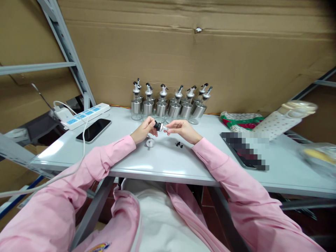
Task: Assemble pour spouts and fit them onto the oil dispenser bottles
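Note:
My left hand [145, 130] is closed around the black stopper end of a pourer spout [158, 126], held just above the table. From the other side, my right hand [183, 129] pinches the spout's thin clear-to-silver end between thumb and fingers. Below my left hand a white and silver pourer part [149, 142] lies on the table. A few small black caps [179, 144] sit under my right hand. Behind both hands stand several glass bottles [161, 106] with steel sleeves, each topped by a silver pourer with a black lever.
A phone [93, 130] and a white power strip [86, 116] with a cable lie at the left. On the right are another phone [244, 152], a red and green cloth [240, 121], a dotted white container [278, 122] and a clear bag [320, 155]. Cardboard [168, 52] backs the table.

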Available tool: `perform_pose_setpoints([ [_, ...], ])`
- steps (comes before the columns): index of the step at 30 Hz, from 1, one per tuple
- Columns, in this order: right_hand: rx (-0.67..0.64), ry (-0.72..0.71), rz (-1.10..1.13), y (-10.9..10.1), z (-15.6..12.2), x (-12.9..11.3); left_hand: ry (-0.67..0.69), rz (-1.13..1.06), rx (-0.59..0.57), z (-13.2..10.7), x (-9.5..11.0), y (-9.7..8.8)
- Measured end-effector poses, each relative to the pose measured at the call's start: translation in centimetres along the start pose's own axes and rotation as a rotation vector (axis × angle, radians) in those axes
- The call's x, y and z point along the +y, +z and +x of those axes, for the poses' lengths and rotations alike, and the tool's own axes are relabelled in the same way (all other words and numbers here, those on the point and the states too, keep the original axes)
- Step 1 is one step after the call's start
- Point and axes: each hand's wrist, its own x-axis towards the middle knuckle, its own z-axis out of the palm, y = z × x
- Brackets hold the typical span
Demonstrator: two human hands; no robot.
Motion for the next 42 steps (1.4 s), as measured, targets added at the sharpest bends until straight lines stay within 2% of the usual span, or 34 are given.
perform_pose_setpoints([
  [4,-0.008,0.012,0.016,0.2,0.0,0.2,-0.002,0.004,-0.005,0.0,0.0,0.0],
  [11,-0.064,0.018,0.082,1.9,-0.4,0.1,0.013,-0.033,0.015,0.4,0.1,-0.2],
  [16,0.023,-0.065,0.055,1.4,-0.2,-0.4,-0.024,-0.088,0.091,0.3,0.6,-0.3],
  [21,0.121,-0.049,0.087,0.4,0.2,0.0,-0.001,-0.048,-0.018,-0.4,1.2,0.4],
  [26,0.09,-0.037,0.073,0.5,0.3,0.2,0.061,-0.003,-0.009,-0.5,1.2,0.5],
  [34,0.062,-0.018,0.027,0.8,0.1,0.0,0.018,-0.033,0.002,-0.4,1.1,0.6],
  [36,0.045,-0.006,-0.006,1.0,0.0,-0.1,0.0,-0.029,-0.027,-0.5,1.1,0.7],
  [39,0.035,-0.03,-0.089,1.2,0.0,-0.1,-0.003,-0.021,-0.1,-0.6,1.1,0.9],
  [42,0.072,-0.089,-0.177,1.1,0.0,-0.1,-0.004,0.013,-0.081,-0.7,1.2,0.9],
])
